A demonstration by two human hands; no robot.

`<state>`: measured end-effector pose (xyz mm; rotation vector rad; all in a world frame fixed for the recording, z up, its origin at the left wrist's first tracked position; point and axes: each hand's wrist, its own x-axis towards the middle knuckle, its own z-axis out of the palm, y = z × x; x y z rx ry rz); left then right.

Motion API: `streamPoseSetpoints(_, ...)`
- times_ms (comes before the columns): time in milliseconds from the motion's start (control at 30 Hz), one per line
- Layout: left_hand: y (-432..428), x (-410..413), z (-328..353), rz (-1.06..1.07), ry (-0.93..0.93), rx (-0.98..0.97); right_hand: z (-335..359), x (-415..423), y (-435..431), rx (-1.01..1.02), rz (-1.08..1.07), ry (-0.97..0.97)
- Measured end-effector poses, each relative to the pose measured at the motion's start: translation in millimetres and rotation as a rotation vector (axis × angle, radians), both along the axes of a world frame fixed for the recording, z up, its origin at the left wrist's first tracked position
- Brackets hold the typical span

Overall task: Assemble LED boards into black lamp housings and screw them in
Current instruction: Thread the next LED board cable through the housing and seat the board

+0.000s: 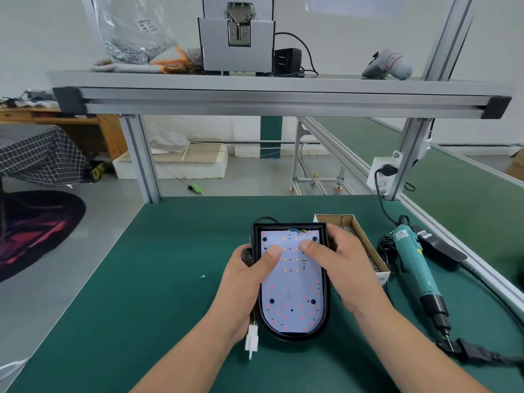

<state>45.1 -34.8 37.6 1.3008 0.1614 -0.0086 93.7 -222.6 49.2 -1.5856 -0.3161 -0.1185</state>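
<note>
Two hands clasp the black lamp housing [327,307], which lies flat near the middle of the green table top [141,307], its rounded end toward the person. The left hand [243,282] curls its fingers round the housing's left wall and the right hand [340,268] round the right wall. Each thumb lies pressed on the upper half of the LED board [292,296] seated inside. Open mat stretches away to the left, where one loose screw [203,276] lies well apart. Just beside the right hand stands a cardboard box [368,251] of screws. Beyond it a teal electric screwdriver [416,268] lies with its cables near the table's right edge rail. The board is pale and fills the housing nearly to the rim. It carries rows of small red and orange dots, dark round holes near its corners, and coloured wires at its far edge. A white connector [251,340] on a lead sticks out just beside the left wrist.
</note>
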Motion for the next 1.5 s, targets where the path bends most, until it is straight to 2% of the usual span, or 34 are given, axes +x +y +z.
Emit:
streamPoseSetpoints(133, -3, 4, -7, 0.083, -0.101, 0.321, 0, 4, -6, -0.020, -0.074, -0.023)
streamPoseSetpoints(233, -2, 13, -17, 0.125, -0.187, 0.426, 0, 4, -5, -0.060, -0.099, -0.039)
streamPoseSetpoints(400, -2, 24, -20, 0.130, -0.205, 0.647, -1, 9, -8, -0.060, -0.129, -0.046)
streamPoseSetpoints(600, -3, 22, -24, 0.211, -0.252, 0.792, 1, 11, -4, -0.042, -0.129, -0.021)
streamPoseSetpoints(733, -2, 21, -26, 0.189, -0.265, 0.789, 2, 10, -2, -0.037, -0.130, -0.002)
streamPoseSetpoints(867, 0, 24, -22, 0.257, -0.393, 0.915, 4, 8, 2, -0.064, -0.152, -0.022)
streamPoseSetpoints(933, 1, 24, -22, 0.251, -0.388, 0.981, 4, 7, 3, -0.089, -0.166, -0.037)
streamPoseSetpoints(1067, -4, 22, -18, 0.178, -0.203, 0.831, 4, 6, 4, -0.117, -0.183, -0.049)
streamPoseSetpoints(1267, -3, 24, -11, 0.156, -0.233, 0.746, 6, 3, 3, -0.170, -0.207, -0.108)
streamPoseSetpoints(1500, -2, 26, -9, 0.024, -0.179, 0.300, 6, 2, 4, -0.110, -0.191, -0.129)
